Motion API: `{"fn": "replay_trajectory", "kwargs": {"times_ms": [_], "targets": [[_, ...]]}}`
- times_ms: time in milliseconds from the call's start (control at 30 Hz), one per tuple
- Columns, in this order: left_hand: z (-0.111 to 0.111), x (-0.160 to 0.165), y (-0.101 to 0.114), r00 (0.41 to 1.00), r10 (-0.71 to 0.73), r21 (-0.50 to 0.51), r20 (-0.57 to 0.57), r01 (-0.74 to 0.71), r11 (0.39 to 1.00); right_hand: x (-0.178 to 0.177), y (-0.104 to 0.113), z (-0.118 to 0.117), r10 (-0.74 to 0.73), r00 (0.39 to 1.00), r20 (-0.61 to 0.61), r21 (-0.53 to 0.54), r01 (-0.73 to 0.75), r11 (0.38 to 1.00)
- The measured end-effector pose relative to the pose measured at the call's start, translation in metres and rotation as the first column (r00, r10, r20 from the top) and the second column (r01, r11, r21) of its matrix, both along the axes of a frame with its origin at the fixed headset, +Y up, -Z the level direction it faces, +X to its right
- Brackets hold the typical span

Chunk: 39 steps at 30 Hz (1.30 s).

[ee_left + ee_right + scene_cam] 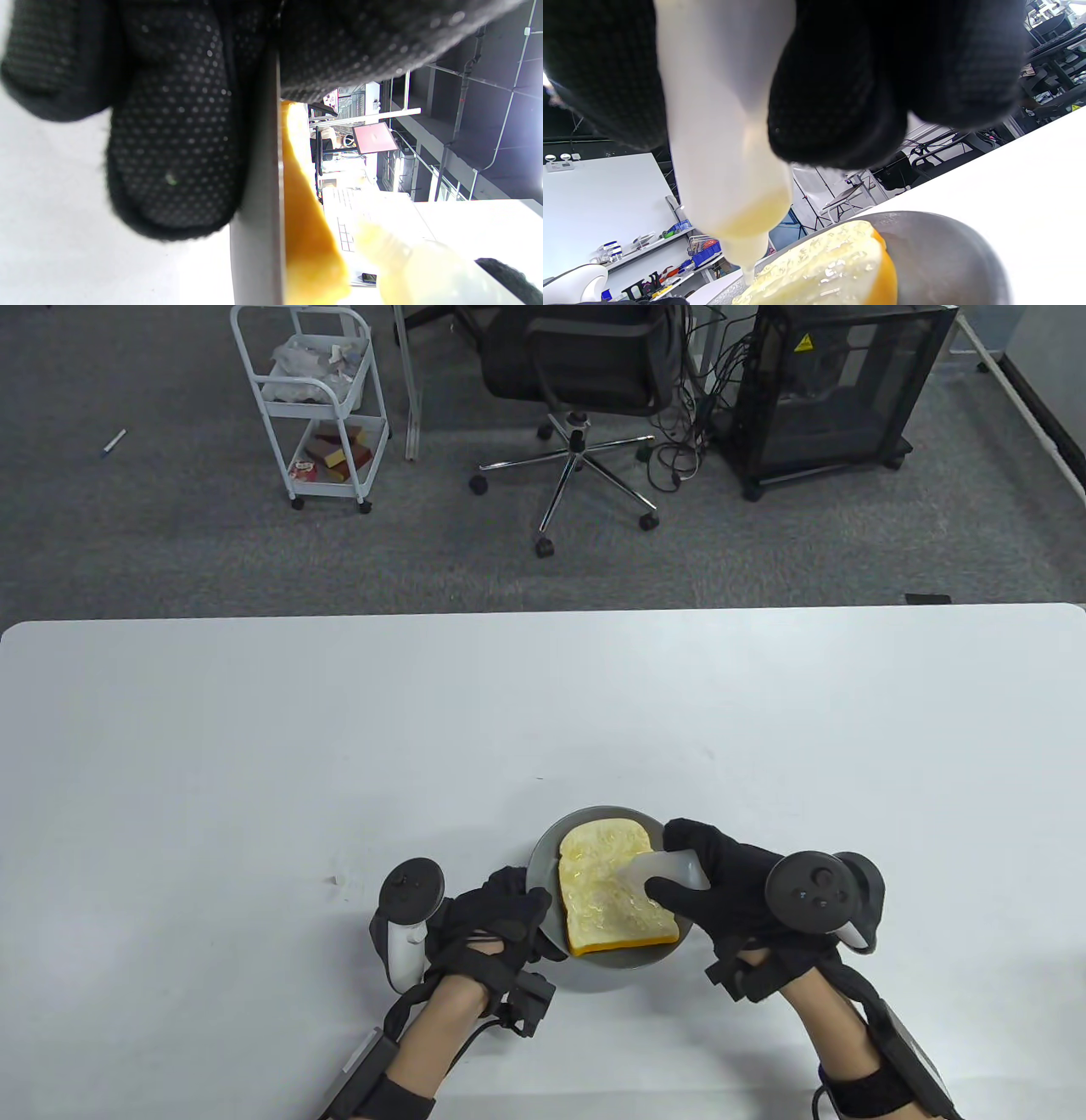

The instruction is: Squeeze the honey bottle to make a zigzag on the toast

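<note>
Right hand [721, 891] in its black sensor glove comes in from the near right, fingers wrapped around the translucent white squeeze bottle of honey [666, 872]. Bottle is tilted, nozzle pointing left and down over the toast. Left hand [488, 920] sits at the near-left rim of the round grey metal plate [543, 861], fingers curled on the rim, holding it.

The square slice of toast, yellow with an orange crust [607, 891], lies flat in the plate, which sits near-centre on the white surface [254, 746]. Glossy honey lines show across its top.

Right wrist view: bottle [721, 127] hangs from the top edge between gloved fingers [835, 97], yellow honey pooled at the nozzle end, tip just above the glazed toast [823, 267]; contact is unclear. Plate wall [937, 254] curves behind the crust.

Left wrist view, turned sideways: gloved fingers [178, 127] pressed to the plate edge [258, 212], with the toast crust [305, 220] just past the rim and the bottle [424, 271] blurred at the lower right.
</note>
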<state>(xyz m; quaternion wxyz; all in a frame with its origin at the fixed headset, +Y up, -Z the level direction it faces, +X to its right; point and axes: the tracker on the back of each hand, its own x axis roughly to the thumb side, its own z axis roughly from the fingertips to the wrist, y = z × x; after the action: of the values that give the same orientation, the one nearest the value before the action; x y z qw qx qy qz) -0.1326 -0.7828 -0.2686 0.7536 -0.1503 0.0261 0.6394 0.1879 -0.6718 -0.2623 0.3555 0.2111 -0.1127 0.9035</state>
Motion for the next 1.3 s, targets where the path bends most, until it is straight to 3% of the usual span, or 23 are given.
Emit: {"fn": "replay_trajectory", "kwargs": {"times_ms": [1300], "targets": [[0.0,-0.003,0.001,1.0,0.012,0.005,-0.017,-0.012,1.0,0.039,0.013,-0.004,-0.014,0.999,0.038,-0.031,0.015,0.999]]}}
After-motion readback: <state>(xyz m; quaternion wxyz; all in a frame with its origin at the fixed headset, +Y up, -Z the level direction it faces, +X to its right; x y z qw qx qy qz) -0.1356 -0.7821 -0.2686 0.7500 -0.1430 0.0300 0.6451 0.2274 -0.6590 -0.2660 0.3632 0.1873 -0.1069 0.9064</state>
